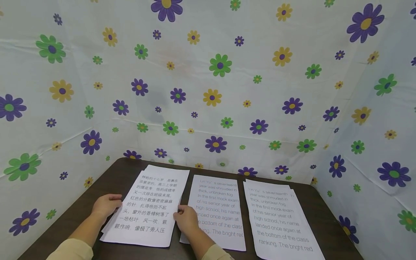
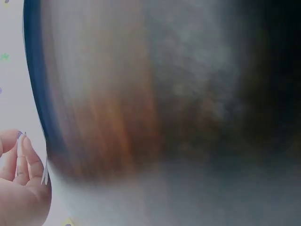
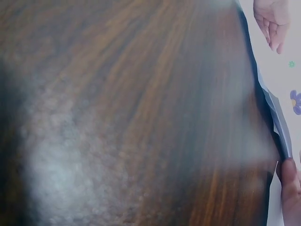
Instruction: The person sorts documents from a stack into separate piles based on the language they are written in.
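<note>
A stack of printed paper sheets (image 1: 146, 206) with Chinese characters lies between the two hands in the head view, its edges slightly uneven. The left hand (image 1: 107, 205) holds the stack's left edge, with thumb and forefinger right at the margin. At the opposite edge the right hand (image 1: 187, 219) grips the paper, fingers bent and partly over the middle stack. Loose sheet edges fan apart beside the fingers (image 3: 289, 170) in the right wrist view. Most of the left wrist view is blurred, with a hand (image 2: 23, 188) at its lower left.
To the right lie a middle stack with English print (image 1: 217, 202) and another English stack (image 1: 276, 216), both on the dark wooden table (image 1: 134, 165). A white cloth with coloured flowers (image 1: 195, 72) encloses the table's back and sides.
</note>
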### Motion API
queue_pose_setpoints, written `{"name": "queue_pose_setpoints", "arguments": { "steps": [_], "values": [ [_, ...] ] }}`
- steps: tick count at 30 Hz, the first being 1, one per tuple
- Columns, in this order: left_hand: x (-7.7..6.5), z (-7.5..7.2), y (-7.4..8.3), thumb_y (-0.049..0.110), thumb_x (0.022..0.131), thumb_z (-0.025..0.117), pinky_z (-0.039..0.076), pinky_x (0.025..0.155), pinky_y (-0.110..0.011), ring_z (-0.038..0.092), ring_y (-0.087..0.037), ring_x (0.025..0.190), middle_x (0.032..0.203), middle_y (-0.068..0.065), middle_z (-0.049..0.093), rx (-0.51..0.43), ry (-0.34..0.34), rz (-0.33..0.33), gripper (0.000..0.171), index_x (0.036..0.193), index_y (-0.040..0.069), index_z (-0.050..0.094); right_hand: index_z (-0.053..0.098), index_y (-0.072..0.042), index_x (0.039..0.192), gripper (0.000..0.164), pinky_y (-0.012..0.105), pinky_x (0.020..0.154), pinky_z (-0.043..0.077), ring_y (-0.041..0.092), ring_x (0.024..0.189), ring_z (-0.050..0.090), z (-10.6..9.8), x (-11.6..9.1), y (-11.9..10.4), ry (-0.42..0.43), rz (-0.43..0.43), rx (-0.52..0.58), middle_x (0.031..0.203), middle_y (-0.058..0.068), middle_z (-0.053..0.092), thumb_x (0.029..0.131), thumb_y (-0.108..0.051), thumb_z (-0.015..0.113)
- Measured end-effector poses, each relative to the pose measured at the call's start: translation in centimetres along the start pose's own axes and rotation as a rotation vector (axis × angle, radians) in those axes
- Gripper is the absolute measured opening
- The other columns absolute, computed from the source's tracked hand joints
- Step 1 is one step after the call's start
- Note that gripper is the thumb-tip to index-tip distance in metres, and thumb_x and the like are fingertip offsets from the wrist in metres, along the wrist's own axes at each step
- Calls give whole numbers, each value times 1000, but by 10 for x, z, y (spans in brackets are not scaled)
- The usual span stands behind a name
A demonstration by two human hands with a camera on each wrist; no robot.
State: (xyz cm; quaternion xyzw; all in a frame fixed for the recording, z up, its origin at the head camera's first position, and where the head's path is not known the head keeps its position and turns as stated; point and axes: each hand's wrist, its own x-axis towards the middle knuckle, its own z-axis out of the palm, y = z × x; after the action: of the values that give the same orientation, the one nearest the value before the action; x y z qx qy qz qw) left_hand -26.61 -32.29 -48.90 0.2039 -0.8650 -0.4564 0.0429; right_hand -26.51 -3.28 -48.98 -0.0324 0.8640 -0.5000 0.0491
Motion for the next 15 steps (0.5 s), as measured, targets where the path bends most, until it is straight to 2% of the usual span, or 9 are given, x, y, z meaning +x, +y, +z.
{"name": "queue_pose_setpoints", "arguments": {
  "steps": [5, 9, 12, 15],
  "values": [
    [-2, -1, 1, 9, 92, 55, 59, 74, -35, 65, -33, 93, 130, -39, 49, -44, -10, -1, 48, 133, -14, 48, 64, 0, 123, 40, 21, 58, 46, 9, 72, 54, 0, -2, -3, 0, 16, -5, 83, -2, 60, 87, -16, 69],
    [-5, -2, 6, 12, 95, 52, 59, 75, -34, 63, -38, 98, 133, -40, 45, -62, -8, 6, 53, 138, -15, 39, 62, -1, 126, 43, 23, 62, 48, 10, 77, 56, -3, -3, -5, 4, 12, -3, 87, -1, 61, 87, -18, 69],
    [-8, -3, 12, 16, 97, 49, 58, 84, -41, 58, -48, 109, 136, -41, 42, -53, -17, 17, 59, 144, -14, 31, 61, -2, 129, 45, 26, 67, 52, 11, 82, 58, -6, -3, -7, 5, 0, -2, 93, 0, 62, 88, -18, 69],
    [-11, -5, 20, 19, 98, 47, 51, 98, -54, 48, -54, 122, 142, -41, 36, -57, -45, 39, 66, 149, -11, 19, 58, -4, 132, 50, 30, 72, 56, 14, 90, 61, -10, -2, -9, 3, -4, 19, 101, 3, 65, 86, -18, 70]
  ]
}}
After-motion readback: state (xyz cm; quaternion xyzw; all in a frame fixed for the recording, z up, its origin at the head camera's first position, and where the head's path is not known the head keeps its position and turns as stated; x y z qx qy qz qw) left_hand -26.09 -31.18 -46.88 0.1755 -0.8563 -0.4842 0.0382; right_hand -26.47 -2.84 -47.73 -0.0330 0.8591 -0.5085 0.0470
